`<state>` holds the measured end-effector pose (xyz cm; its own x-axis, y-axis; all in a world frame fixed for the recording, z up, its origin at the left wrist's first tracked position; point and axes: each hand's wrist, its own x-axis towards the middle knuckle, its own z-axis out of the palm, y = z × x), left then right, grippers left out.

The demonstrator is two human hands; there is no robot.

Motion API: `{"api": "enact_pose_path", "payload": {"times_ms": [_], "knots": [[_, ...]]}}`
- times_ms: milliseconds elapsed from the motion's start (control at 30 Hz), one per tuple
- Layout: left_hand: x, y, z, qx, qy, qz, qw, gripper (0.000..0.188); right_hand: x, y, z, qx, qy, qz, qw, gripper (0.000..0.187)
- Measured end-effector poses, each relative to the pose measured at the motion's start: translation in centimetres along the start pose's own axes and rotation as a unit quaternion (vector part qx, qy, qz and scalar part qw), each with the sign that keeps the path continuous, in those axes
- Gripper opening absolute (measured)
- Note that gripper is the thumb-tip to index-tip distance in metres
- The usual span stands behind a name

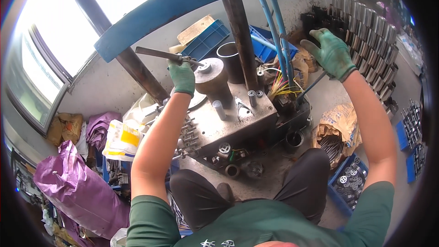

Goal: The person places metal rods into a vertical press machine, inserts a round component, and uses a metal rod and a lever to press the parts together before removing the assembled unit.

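My left hand (pixel 182 77), in a green glove, is closed round a dark metal rod (pixel 157 54) beside a thick round metal block (pixel 211 77) on the machine's table. By the rod's right end, a small ring-shaped part (pixel 204 67) sits on top of the block. My right hand (pixel 335 55), also in a green glove, is raised on the right with its thumb apart from the fingers and nothing in it. Below it slants a dark lever (pixel 313 85). Pliers (pixel 243 108), a short metal cylinder (pixel 219 110) and two small sleeves (pixel 252 98) are on the table.
A blue crossbeam (pixel 173 10) on dark columns (pixel 241 41) spans the machine. Stacked metal tubes (pixel 372 41) stand at far right. Loose wires (pixel 282 89) hang beside the table. A torn paper sack (pixel 339 126) and a blue crate (pixel 336 196) of metal parts flank my knee.
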<state>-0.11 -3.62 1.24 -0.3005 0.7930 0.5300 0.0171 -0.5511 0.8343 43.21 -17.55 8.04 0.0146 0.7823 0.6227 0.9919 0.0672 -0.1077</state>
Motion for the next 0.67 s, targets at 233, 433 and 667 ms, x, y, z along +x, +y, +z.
{"api": "enact_pose_path", "payload": {"times_ms": [233,433,667], "knots": [[3.1,-0.6,1.1,0.02,-0.011,-0.059,0.998,0.027,1.4,0.8,0.7,-0.011,-0.067,0.052,0.996,0.028],[4.5,-1.5,1.3,0.223,-0.053,0.02,0.973,0.021,0.8,0.3,-0.2,0.001,-0.086,0.049,0.995,0.028],[5.3,-1.8,1.6,0.235,-0.124,0.039,0.963,0.024,-0.7,1.5,0.3,-0.01,-0.068,0.026,0.997,0.038]]}}
